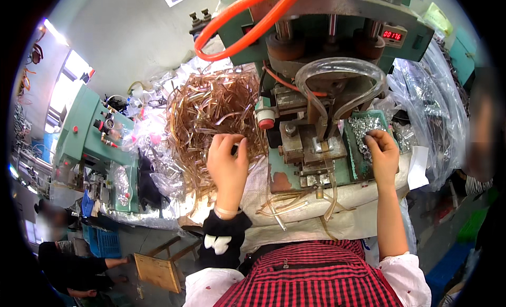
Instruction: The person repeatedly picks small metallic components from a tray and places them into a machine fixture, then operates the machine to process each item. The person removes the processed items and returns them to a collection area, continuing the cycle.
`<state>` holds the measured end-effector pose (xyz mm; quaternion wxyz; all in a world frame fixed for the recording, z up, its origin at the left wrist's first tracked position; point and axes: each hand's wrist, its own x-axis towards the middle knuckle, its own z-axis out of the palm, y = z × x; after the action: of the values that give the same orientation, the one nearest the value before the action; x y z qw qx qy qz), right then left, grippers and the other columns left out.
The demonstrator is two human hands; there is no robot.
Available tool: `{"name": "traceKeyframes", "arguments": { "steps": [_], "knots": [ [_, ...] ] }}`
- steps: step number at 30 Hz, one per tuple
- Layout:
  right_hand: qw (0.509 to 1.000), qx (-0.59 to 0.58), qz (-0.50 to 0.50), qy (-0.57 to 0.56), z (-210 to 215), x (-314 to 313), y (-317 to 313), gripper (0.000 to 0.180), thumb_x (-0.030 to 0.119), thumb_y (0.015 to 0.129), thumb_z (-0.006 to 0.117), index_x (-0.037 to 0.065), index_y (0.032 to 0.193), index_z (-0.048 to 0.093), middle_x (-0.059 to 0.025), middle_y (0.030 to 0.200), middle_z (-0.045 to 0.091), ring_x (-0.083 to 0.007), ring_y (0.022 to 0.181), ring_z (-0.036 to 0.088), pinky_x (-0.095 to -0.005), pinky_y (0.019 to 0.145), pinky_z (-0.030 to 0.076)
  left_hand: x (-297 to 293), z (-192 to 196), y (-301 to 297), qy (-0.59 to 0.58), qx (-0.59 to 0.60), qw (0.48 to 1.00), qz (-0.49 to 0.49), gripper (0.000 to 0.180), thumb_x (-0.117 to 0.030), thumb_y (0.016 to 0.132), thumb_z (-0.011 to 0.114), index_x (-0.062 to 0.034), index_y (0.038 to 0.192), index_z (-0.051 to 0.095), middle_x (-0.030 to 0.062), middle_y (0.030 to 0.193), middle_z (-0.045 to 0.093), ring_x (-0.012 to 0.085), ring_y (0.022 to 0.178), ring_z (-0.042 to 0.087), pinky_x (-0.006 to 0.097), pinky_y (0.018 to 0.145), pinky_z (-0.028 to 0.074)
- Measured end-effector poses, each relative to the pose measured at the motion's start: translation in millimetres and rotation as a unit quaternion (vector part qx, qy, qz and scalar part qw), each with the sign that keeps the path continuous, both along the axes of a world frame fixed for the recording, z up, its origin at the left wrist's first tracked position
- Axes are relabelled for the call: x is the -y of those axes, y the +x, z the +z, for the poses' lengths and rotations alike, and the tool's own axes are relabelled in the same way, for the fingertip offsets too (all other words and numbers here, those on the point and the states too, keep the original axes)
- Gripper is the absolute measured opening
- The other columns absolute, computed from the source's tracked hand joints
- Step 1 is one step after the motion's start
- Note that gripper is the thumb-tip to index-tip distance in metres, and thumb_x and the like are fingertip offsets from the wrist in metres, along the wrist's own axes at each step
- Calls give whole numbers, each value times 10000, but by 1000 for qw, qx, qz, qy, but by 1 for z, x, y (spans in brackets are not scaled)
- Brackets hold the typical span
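Metal bits (363,125) fill much of the green tray (360,165) right of the press (282,65); our right hand (384,155) is at them, its grip narrow, though we cannot tell whether it pinches one. Our left hand (230,162), fingers curled, is by the pile of strips (211,98); what its grip holds, if anything, we cannot tell. One clear strip (342,66) arches over the die (327,155), so we judge a piece is under way. Much seems left: the pile is high and the tray well stocked. Strip lengths (278,217) lie in front on the tabletop (363,195), finished or not we cannot tell. Farther left is a blue crate (104,242), contents unclear.
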<state>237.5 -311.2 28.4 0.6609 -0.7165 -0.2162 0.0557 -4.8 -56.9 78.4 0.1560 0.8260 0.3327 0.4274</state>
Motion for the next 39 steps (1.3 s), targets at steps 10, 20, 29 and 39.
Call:
{"name": "traceKeyframes", "arguments": {
  "steps": [10,20,29,39],
  "knots": [
    [969,193,-135,-82,-17,36,-11,100,-11,936,653,-4,1016,712,-38,940,713,-96,894,630,-249,814,489,-40,-54,-4,-62,-68,995,31,151,-179,818,773,-54,794,692,104,757,639,280,706,642,379,660,507],
    [991,105,54,63,71,-35,-60,208,6,872,715,-12,1062,630,-82,975,690,-157,934,668,-296,854,521,2,-19,1,-261,172,941,-129,99,-41,975,678,11,1057,660,-21,862,624,34,749,547,187,660,444],
    [968,-68,105,219,66,-70,-79,293,-56,902,681,-9,1150,532,-62,990,693,-89,942,636,-245,851,497,36,-16,8,-205,255,937,-123,60,-16,974,665,29,1013,668,82,963,723,113,812,651,225,745,504],
    [976,-69,166,125,100,-39,-97,402,-16,901,639,-6,1297,570,-124,1161,683,-181,1126,636,-315,989,475,90,49,16,219,99,903,-355,244,-36,757,842,-24,973,731,141,1015,742,218,717,683,306,588,537]
  ]
}}
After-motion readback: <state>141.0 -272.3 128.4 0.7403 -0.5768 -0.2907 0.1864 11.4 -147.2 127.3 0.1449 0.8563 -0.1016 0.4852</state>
